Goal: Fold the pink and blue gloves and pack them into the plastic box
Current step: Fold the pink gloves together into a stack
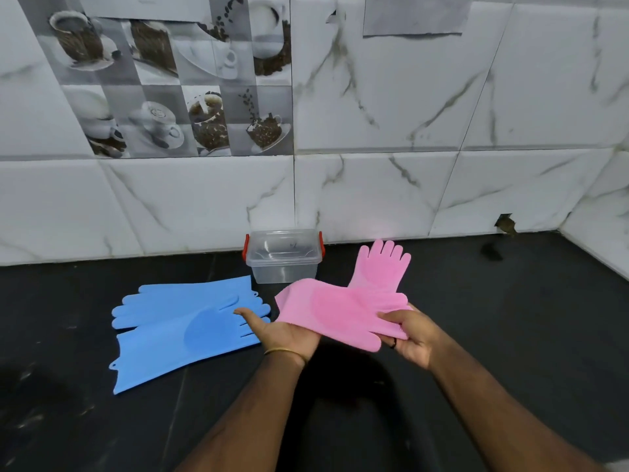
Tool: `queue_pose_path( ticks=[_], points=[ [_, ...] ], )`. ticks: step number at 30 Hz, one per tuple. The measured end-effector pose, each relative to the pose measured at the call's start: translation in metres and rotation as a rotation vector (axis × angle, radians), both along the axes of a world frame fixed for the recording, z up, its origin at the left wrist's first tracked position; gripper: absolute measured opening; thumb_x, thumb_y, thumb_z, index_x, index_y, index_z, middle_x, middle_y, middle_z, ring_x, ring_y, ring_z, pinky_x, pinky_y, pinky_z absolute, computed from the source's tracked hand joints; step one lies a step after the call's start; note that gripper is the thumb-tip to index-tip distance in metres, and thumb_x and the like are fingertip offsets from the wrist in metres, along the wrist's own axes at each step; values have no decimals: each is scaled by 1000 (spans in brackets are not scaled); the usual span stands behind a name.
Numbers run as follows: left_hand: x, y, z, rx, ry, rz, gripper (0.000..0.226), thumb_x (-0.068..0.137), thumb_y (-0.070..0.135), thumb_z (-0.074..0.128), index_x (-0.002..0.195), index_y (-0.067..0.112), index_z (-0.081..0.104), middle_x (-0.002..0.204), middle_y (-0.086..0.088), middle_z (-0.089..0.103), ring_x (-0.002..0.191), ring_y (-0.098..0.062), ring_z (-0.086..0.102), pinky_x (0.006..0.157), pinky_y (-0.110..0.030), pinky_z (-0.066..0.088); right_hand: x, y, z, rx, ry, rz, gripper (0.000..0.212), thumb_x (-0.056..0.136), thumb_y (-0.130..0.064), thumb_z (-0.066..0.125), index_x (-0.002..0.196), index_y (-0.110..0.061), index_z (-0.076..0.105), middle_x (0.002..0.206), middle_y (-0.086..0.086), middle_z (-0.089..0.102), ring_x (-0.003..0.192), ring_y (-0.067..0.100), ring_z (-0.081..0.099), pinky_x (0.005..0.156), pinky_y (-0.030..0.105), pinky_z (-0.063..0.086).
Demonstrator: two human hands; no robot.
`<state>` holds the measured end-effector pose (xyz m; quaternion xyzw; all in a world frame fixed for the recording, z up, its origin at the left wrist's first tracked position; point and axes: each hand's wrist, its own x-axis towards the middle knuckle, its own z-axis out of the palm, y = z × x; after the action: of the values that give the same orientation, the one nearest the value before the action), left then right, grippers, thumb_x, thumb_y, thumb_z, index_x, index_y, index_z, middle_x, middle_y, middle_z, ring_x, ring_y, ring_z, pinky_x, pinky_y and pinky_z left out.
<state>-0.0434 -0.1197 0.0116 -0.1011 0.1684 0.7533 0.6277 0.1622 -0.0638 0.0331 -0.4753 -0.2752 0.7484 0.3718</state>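
A pink glove is lifted just above the black counter, held between my two hands. My left hand is palm up under its cuff end, thumb out to the left. My right hand pinches its finger end. A second pink glove lies flat behind, fingers pointing at the wall. Two blue gloves lie overlapped on the counter to the left, fingers partly under my left thumb. The clear plastic box with red side clips stands open against the wall, with nothing visible inside.
The black counter runs to a marble-tiled wall behind and a side wall at the far right. A small hole in the wall sits low at the back right. No lid for the box is in view.
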Motion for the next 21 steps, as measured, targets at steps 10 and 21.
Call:
queue_pose_path(
  ticks=[10,21],
  points=[
    [-25,-32,-57,-128,42,-129,113,40,81,74,125,8,56,127,-19,64,115,-40,61,99,-60,43,53,23,-42,-16,-213,202,39,91,9,54,123,-12,59,119,19,69,98,35,72,73,46,63],
    [-49,-37,-61,-500,451,-542,86,70,74,63,121,4,56,113,-20,71,101,-41,69,84,-59,54,62,42,-61,218,-650,40,37,68,6,83,103,0,68,101,21,73,93,38,70,84,47,59]
  ],
)
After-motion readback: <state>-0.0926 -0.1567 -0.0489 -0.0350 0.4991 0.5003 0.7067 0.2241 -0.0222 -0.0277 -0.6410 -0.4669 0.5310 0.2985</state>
